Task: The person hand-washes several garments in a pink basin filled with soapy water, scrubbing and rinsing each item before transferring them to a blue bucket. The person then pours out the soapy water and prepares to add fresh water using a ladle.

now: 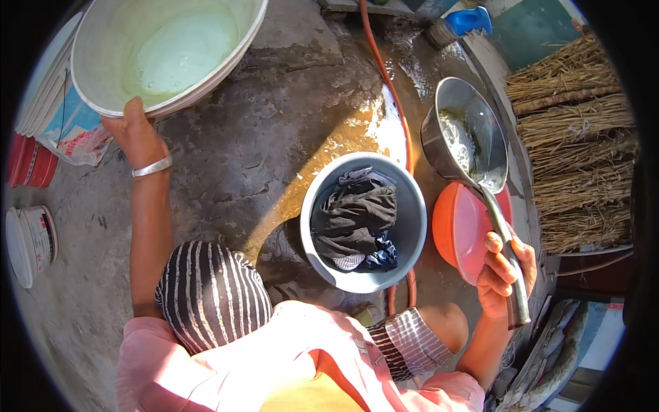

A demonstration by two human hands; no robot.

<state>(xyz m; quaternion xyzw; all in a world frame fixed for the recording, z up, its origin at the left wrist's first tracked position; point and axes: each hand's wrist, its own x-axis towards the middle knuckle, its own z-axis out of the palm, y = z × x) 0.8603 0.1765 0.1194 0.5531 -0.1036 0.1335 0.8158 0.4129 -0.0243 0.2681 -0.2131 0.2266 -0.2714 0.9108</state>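
At the upper left, my left hand [139, 137] is closed on the near rim of a large white bucket [88, 65] with water in it. My right hand [500, 275] is wrapped round the long handle of a metal dipper [432, 134]. Some water shows inside the dipper, which is tilted above a red plastic basin [446, 223]; whether they touch I cannot tell. In front of me stands a grey-blue tub [319, 271] holding dark crumpled clothes [360, 216].
An orange-red hose [382, 58] runs over the wet concrete floor [226, 178] and behind the tub. Bundled straw [573, 144] lines the right side. A blue jug [470, 20] lies at the back. At the left are a white lidded pail [34, 240] and red containers [31, 161].
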